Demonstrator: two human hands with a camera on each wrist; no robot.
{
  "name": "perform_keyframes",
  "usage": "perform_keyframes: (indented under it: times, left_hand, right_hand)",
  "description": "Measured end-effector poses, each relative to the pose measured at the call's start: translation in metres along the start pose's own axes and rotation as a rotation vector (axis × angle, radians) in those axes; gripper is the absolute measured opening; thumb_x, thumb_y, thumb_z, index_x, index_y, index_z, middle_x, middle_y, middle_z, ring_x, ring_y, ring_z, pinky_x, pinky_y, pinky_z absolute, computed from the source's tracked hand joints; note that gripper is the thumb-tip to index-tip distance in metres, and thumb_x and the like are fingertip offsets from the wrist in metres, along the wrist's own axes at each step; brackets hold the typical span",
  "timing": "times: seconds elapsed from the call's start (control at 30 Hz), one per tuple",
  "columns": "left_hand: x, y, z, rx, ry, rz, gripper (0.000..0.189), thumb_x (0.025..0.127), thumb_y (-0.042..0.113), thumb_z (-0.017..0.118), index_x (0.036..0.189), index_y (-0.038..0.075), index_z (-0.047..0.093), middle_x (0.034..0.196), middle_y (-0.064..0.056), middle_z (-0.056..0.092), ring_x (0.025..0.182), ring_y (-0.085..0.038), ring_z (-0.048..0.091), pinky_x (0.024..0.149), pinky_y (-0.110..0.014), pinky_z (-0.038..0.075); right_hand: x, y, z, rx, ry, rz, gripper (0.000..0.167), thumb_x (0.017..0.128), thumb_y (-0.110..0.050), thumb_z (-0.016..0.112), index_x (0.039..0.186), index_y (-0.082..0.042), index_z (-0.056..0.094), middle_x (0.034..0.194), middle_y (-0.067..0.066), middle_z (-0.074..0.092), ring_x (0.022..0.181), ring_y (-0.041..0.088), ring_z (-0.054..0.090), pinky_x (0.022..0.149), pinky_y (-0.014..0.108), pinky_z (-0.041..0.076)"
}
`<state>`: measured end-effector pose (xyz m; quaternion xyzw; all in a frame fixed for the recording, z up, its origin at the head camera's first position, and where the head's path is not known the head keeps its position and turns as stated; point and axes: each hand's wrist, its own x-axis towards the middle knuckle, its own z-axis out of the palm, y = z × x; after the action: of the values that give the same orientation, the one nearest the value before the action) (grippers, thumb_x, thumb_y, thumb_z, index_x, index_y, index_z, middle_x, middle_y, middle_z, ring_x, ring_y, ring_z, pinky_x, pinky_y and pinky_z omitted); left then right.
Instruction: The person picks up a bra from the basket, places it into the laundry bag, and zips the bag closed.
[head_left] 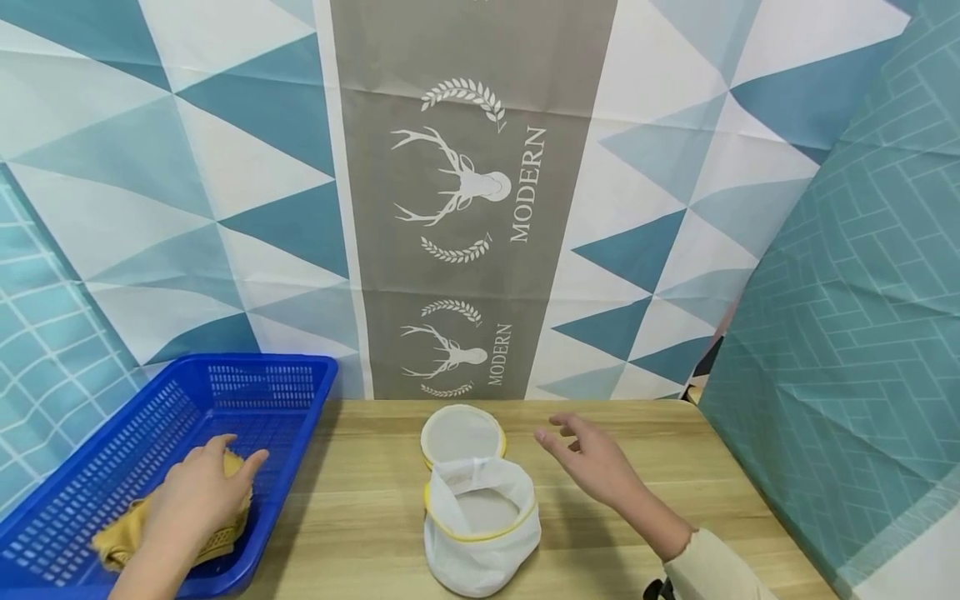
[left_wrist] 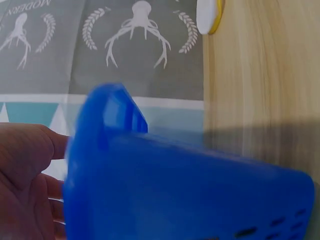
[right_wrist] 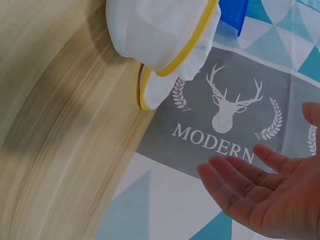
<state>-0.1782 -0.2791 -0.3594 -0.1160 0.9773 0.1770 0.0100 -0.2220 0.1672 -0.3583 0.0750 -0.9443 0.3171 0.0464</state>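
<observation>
A yellow cloth with a patterned edge lies bunched in the blue plastic basket. Just over the cloth is my left hand, thumb and forefinger spread apart; whether its other fingers touch the cloth cannot be told. On the table stands a white mesh laundry bag with yellow trim, its round top open. The bag's round mesh lid lies behind it. To the right of the bag, my right hand hovers with loosely bent fingers and holds nothing, as the right wrist view also shows.
The wooden table ends at a patterned curtain with deer heads at the back. A teal curtain hangs along the right side. A small dark object shows by the right sleeve.
</observation>
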Motion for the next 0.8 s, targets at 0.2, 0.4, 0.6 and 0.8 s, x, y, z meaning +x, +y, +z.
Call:
perform_keyframes:
  times: [0.2,0.4,0.6,0.8]
  left_hand:
    - [0.0,-0.014,0.001,0.007,-0.036,-0.027,0.099,0.087,0.073,0.032,0.134,-0.015,0.032,0.127,-0.044,0.037,0.101,-0.059,0.046,0.072,-0.058,0.045]
    - [0.001,-0.028,0.0,-0.007,-0.076,-0.046,0.103,0.085,0.076,0.028,0.135,-0.014,0.031,0.128,-0.043,0.036,0.102,-0.059,0.046,0.069,-0.056,0.046]
    - [0.001,-0.043,0.0,-0.014,-0.081,-0.063,0.098,0.088,0.071,0.029,0.134,-0.015,0.029,0.13,-0.043,0.034,0.105,-0.062,0.041,0.075,-0.064,0.042]
    - [0.003,-0.055,0.001,-0.014,-0.102,-0.114,0.099,0.087,0.073,0.031,0.134,-0.014,0.031,0.13,-0.043,0.032,0.107,-0.062,0.039,0.076,-0.065,0.041]
  right_hand:
    - [-0.001,0.002,0.002,0.017,-0.01,0.018,0.055,0.088,-0.058,0.052,0.124,-0.017,0.057,0.117,0.009,0.063,0.091,0.017,0.063,0.073,0.037,0.052]
    - [-0.002,0.004,0.006,0.038,-0.009,0.022,0.055,0.087,-0.057,0.054,0.123,-0.016,0.058,0.115,0.01,0.064,0.088,0.016,0.063,0.07,0.034,0.051]
    - [-0.004,0.005,0.009,0.048,-0.006,0.018,0.053,0.088,-0.054,0.055,0.122,-0.014,0.058,0.112,0.009,0.064,0.09,0.018,0.063,0.072,0.035,0.052]
    - [-0.005,0.008,0.013,0.055,0.002,0.024,0.048,0.087,-0.053,0.057,0.118,-0.015,0.061,0.108,0.007,0.065,0.087,0.016,0.063,0.071,0.034,0.052]
